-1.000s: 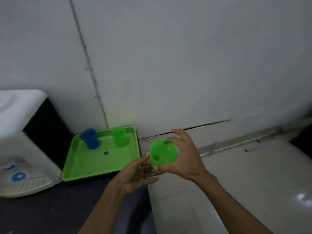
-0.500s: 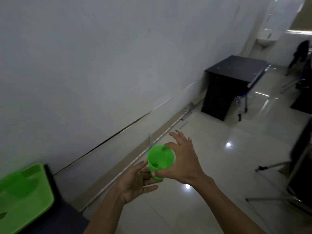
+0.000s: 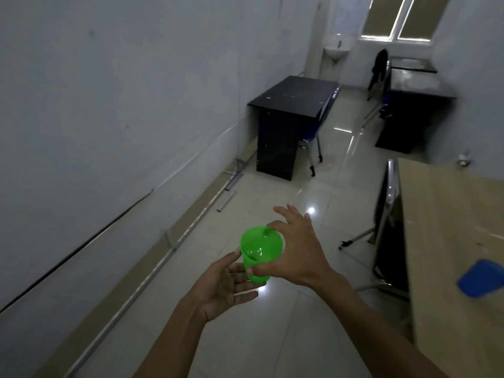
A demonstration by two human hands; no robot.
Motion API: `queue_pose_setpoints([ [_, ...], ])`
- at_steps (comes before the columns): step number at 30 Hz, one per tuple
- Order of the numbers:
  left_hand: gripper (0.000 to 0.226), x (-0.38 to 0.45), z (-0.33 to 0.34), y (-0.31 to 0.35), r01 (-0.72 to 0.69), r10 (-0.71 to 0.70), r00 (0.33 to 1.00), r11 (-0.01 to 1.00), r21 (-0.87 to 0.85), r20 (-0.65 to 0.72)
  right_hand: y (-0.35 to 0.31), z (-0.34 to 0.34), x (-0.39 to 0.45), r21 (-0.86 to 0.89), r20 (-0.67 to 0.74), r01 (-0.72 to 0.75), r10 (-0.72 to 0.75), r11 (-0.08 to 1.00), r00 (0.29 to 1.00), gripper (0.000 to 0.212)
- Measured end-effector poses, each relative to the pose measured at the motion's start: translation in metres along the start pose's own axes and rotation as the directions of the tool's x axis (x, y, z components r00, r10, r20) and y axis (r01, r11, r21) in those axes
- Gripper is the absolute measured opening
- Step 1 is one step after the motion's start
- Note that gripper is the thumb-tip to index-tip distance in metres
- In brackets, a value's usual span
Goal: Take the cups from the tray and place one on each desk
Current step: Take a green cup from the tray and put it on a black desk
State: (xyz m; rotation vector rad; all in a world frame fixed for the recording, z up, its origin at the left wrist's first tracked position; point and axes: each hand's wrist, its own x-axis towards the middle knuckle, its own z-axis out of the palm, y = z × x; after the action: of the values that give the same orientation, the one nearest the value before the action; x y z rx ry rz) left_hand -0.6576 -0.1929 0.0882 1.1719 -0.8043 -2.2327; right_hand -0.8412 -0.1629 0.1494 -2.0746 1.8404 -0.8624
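A bright green plastic cup (image 3: 260, 249) is held upright in front of me over the tiled floor. My right hand (image 3: 300, 255) grips it from the right side, thumb low on the wall and fingers spread above the rim. Just under and left of the cup, my left hand (image 3: 226, 285) is held palm up, fingers apart, its thumb touching the cup's side. A blue cup (image 3: 481, 278) stands on the light wooden desk (image 3: 447, 222) at the right. A black desk (image 3: 291, 102) stands against the left wall ahead. The tray is out of view.
A blue chair (image 3: 320, 126) is tucked at the black desk. Another dark desk (image 3: 417, 88) with a chair stands at the far right, a white washbasin (image 3: 336, 51) on the back wall. A folding chair (image 3: 387, 214) leans by the wooden desk. Glossy floor runs between.
The view has swung right from the green tray and water dispenser to the room with the desks. Both hands keep the same hold around the green cup.
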Motion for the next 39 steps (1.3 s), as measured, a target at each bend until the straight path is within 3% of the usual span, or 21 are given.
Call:
queue_pose_setpoints([
  [9,0.06,0.127,0.042,0.058,0.067,-0.073,0.994,0.994,0.084,0.076,0.096,-0.021,0.08,-0.044,-0.046,-0.141,0.139,0.989,0.989,0.085],
  [26,0.062,0.399,0.121,0.244,0.124,-0.171,0.963,0.967,0.225,0.206,0.266,-0.074,0.317,-0.094,-0.152,-0.356,0.34,0.93,0.928,0.092],
  [39,0.067,0.629,0.228,0.353,0.124,-0.178,0.954,0.967,0.222,0.242,0.46,-0.138,0.496,-0.073,-0.189,-0.349,0.331,0.934,0.925,0.092],
])
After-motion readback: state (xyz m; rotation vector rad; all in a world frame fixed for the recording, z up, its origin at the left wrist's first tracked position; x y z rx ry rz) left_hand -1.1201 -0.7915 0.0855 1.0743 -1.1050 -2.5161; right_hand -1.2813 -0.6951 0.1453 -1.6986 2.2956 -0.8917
